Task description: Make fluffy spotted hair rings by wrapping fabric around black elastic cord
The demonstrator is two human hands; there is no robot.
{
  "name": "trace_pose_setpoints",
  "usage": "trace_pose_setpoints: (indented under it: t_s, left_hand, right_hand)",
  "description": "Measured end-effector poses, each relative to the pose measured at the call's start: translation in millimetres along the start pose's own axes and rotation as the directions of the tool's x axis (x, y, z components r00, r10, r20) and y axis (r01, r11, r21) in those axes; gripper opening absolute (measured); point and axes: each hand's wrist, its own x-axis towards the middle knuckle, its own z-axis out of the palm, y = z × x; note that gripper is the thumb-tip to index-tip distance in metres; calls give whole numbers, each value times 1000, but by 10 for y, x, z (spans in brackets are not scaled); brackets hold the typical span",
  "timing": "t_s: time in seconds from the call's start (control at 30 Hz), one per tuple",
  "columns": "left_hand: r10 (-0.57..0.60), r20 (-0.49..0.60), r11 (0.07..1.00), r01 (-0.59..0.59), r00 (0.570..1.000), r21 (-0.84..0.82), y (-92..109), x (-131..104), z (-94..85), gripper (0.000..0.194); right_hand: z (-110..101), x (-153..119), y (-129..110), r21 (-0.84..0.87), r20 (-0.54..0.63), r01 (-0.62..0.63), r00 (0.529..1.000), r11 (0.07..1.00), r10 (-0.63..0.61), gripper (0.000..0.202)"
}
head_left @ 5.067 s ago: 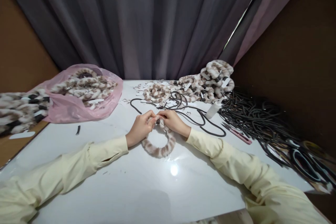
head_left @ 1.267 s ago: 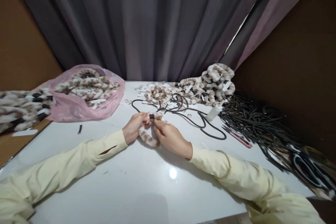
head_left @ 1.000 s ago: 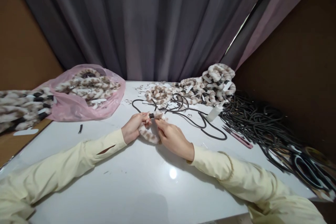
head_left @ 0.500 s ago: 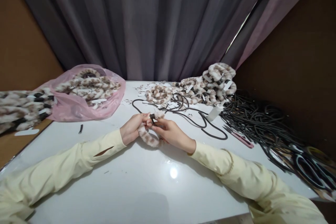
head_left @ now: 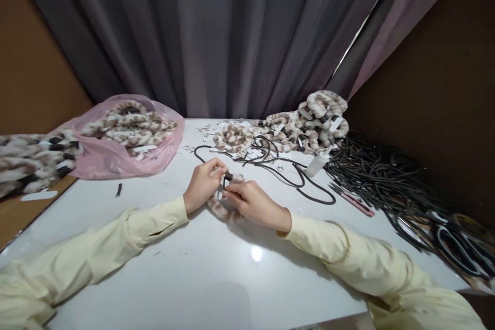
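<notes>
Furry ring point(head_left: 221, 210) lies between the hands, at or just over the bench point(head_left: 154, 289); judged light, soft and pliable, best taken at the firmer-looking dark band point(head_left: 228, 177), as loose pile may squash and slide. Left hand point(head_left: 204, 185) grip narrow, pinching the ring beside the band; right hand point(head_left: 255, 205) grip narrow on a thin dark strand point(head_left: 224, 183). Right hand hides part of the ring; exact fingertip contacts unclear.

White table point(head_left: 174, 289); pink bag point(head_left: 112, 166), furry rings point(head_left: 233, 137), black cords point(head_left: 381, 171)
</notes>
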Motion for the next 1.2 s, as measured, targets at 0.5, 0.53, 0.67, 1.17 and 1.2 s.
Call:
trace_pose_setpoints:
  t_s: [0.5, 0.53, 0.67, 1.17, 1.2]
  left_hand:
    - [84, 66, 995, -87, 994, 42, 90, -104, -12, 6]
    - [82, 70, 996, -84, 994, 37, 96, -113, -10, 7]
    - [33, 71, 999, -32, 997, -20, 104, -133, -1, 11]
    - [146, 132, 988, -138, 981, -62, 126, -243, -35, 6]
    - [153, 142, 987, -143, 978, -75, 119, -250, -35, 5]
  right_hand:
    - [-169, 1, 86, -521, -55, 52, 994, 852, -94, 16]
    - [-186, 20, 114, -510, -73, 47, 992, 859, -98, 15]
    - [-242, 121, 249, -262, -123, 23, 991, 965, -57, 23]
    - [-243, 214, 460, 609, 329, -303, 937, 733, 115, 35]
    - [-249, 212, 466, 623, 362, -329, 925, 710, 112, 35]
